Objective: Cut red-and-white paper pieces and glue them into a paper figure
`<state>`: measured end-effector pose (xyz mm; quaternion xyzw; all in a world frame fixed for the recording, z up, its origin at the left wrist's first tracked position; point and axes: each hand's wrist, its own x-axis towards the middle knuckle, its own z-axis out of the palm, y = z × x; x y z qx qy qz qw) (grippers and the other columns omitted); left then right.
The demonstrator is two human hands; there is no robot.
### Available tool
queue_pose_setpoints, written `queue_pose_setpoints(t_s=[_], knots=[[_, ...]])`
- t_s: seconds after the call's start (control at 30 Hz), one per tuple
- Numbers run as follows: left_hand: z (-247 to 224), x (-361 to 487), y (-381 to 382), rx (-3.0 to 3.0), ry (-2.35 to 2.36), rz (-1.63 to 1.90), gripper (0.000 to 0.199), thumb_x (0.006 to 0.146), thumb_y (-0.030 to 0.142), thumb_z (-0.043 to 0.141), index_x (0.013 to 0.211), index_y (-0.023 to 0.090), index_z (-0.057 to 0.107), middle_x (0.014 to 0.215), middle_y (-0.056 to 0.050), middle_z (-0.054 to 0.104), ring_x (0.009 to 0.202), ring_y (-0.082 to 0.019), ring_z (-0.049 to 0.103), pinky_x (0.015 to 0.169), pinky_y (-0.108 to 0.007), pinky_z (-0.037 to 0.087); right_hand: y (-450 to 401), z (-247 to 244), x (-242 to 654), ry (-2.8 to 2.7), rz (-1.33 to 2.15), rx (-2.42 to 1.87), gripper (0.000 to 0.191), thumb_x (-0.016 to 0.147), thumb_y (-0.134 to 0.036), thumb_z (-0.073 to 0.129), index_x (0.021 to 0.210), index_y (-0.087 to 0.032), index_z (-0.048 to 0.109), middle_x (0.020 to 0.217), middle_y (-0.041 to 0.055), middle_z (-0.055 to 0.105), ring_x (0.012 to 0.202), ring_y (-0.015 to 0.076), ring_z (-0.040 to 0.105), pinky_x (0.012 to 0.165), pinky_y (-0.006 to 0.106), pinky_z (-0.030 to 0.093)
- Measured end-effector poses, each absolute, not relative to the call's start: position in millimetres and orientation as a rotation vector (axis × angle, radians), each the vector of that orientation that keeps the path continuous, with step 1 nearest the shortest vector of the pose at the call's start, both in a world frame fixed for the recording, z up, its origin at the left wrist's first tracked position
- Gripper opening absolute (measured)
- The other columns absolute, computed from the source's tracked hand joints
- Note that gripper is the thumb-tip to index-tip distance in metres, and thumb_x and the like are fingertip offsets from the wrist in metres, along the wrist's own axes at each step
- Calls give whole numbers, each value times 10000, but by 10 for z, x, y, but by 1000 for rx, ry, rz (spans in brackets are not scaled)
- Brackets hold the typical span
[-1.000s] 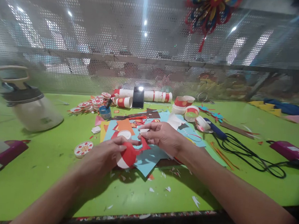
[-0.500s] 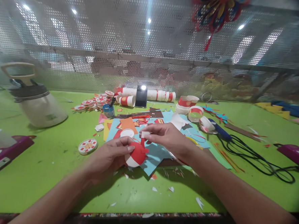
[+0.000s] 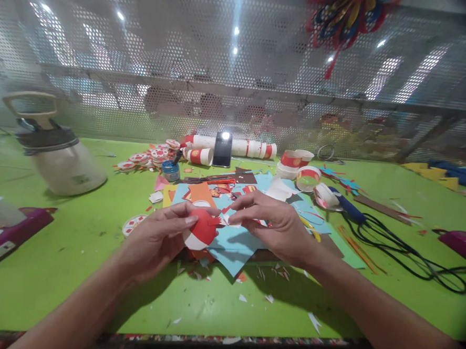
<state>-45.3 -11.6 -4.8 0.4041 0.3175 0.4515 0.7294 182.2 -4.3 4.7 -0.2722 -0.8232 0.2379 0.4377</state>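
A round paper piece, red above and white below [image 3: 200, 230], is gripped at its left edge by my left hand [image 3: 160, 233], thumb on the face. From its right side a narrow red paper tab [image 3: 216, 222] sticks out. My right hand [image 3: 277, 224] is curled just to the right, its fingertips closed at a small white paper piece [image 3: 225, 219] beside that tab. Blur hides whether tab and white piece touch. Under both hands lie light-blue paper sheets [image 3: 230, 250]. A white-rimmed disc with red shapes [image 3: 133, 225] is partly behind my left hand.
Dark-handled scissors [image 3: 211, 181], a blue glue jar [image 3: 171, 171] and a phone [image 3: 222, 150] are beyond my hands. Paper rings [image 3: 308, 178], a tape roll [image 3: 328, 196] and a blue-handled tool with black cord [image 3: 347, 205] are right. A large jug [image 3: 63, 164] stands left.
The round piece and my left hand have shifted slightly left. My right hand has moved right and its fingers have turned; the red strip no longer stands upright. The view has moved a little.
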Motion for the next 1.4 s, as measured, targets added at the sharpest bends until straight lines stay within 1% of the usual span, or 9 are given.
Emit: queue_pose_setpoints(t_s=[0.13,0.47,0.6,0.8,1.0,1.1,1.17,1.27,1.4], knots=[[-4,-489,-134,916,691,1036,118,793,80,586,726,121,675,1231,-101,635,773,-177,676,709,-293,566,-58,19,1855,-2054,537,-692,233,857,-54,548,909,-111,768,947,129,641,885,203,603,761,357,479],[-5,-485,-141,884,740,1016,55,765,111,648,717,132,665,1108,-97,683,740,-170,659,628,-270,573,-87,15,1780,-1978,628,-651,225,846,-35,565,888,-135,762,873,98,691,806,177,642,724,333,513],[-28,-460,-149,945,756,1041,56,789,125,642,751,119,682,1149,-95,664,707,-138,644,626,-245,558,-105,-5,1767,-1970,637,-648,244,830,-26,570,885,-167,761,867,75,701,815,173,648,740,339,522],[-80,-430,-125,950,798,1046,46,787,135,663,828,132,682,786,-53,703,710,-142,647,694,-236,533,-137,-65,1761,-1951,703,-721,208,828,-74,611,903,-209,750,852,37,721,810,162,647,746,328,532],[-107,-453,-107,984,868,1042,31,766,128,677,797,129,673,761,-54,699,645,-126,625,619,-218,507,-151,-98,1842,-1924,775,-813,324,807,-57,552,1065,-196,692,922,48,700,811,166,644,736,338,531],[-129,-446,-102,1006,881,1025,49,762,171,694,783,135,667,731,-50,692,602,-124,614,580,-228,503,-132,11,1865,-1971,738,-845,361,741,-15,503,998,-170,704,948,64,680,864,185,626,773,353,507],[-142,-431,-104,1010,903,979,75,758,205,701,786,147,662,713,-45,687,578,-132,612,564,-251,512,-109,116,1827,-2025,684,-964,279,754,-48,529,929,-159,715,939,73,689,878,196,614,784,356,479],[-152,-401,-117,1032,893,957,87,751,222,707,770,150,661,678,-39,676,554,-130,605,544,-250,510,-55,210,1720,-2109,797,-1152,126,800,-156,599,806,-145,724,801,65,701,750,184,597,691,337,458],[-148,-378,-136,1011,870,974,89,739,212,714,758,145,658,611,-23,645,513,-114,584,511,-223,497,27,149,1633,-2088,1057,-1166,88,775,-170,646,727,-150,716,682,33,690,651,147,596,610,283,460]])
